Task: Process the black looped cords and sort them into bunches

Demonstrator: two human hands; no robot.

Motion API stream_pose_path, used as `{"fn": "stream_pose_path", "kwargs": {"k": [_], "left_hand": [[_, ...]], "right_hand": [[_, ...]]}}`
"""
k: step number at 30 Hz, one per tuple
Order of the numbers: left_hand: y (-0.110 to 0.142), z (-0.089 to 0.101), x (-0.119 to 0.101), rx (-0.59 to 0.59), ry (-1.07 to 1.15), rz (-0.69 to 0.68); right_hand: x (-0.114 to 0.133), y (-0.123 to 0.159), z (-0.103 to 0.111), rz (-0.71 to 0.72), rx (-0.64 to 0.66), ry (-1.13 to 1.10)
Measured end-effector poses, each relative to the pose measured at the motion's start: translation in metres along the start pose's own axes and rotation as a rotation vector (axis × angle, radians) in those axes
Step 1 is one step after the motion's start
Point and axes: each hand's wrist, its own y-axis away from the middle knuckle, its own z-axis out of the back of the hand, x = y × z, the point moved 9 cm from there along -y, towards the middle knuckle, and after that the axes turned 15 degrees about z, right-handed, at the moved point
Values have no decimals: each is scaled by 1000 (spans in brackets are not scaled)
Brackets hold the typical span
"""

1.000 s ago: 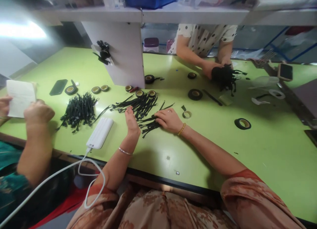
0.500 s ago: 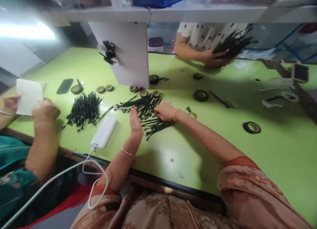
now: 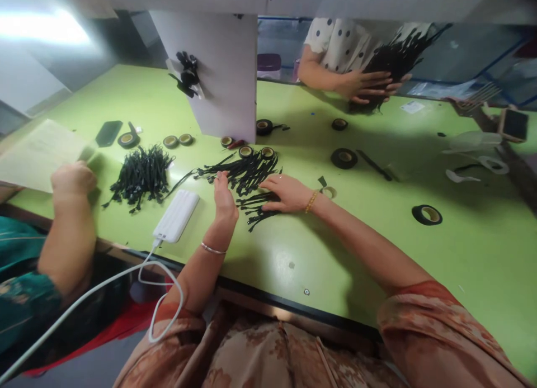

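A loose spread of short black cables (image 3: pixel 247 174) lies on the green table in front of me. My left hand (image 3: pixel 225 197) stands on edge at the left side of the lower cables, fingers stretched out and foreshortened, with nothing visible in it. From the right, my right hand (image 3: pixel 289 192) lies over the lower row of cables (image 3: pixel 255 213), its fingers apart and pointing left, thumb resting across the strands. Two tape rolls (image 3: pixel 245 151) sit at the back edge of the spread. Left of it is a denser pile of black cables (image 3: pixel 140 175).
A white power bank (image 3: pixel 176 216) with a white cord (image 3: pixel 100 290) lies left of my forearm. An upright panel (image 3: pixel 222 75) stands behind. More black tape rolls (image 3: pixel 344 158) dot the table. One co-worker holds paper (image 3: pixel 39 156); another, opposite, grips a black cable bundle (image 3: pixel 394 58).
My right hand's fingers have opened from a pinch and spread over the lower cables. The view has tilted down slightly. At left, the co-worker's paper has swung lower and leftward.
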Motion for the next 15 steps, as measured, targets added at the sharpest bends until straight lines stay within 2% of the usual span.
{"fn": "stream_pose_path", "kwargs": {"k": [3,6,10,15], "left_hand": [[9,-2,-12,-13,-83,-159],[13,-3,-21,-22,-163,-247],[4,11,-32,-78,-142,-246],[-14,27,-35,-129,-113,-187]], "right_hand": [[3,19,-5,20,50,52],[7,26,-13,19,53,69],[2,22,-20,28,15,59],[-5,-1,-22,67,-30,57]]}}
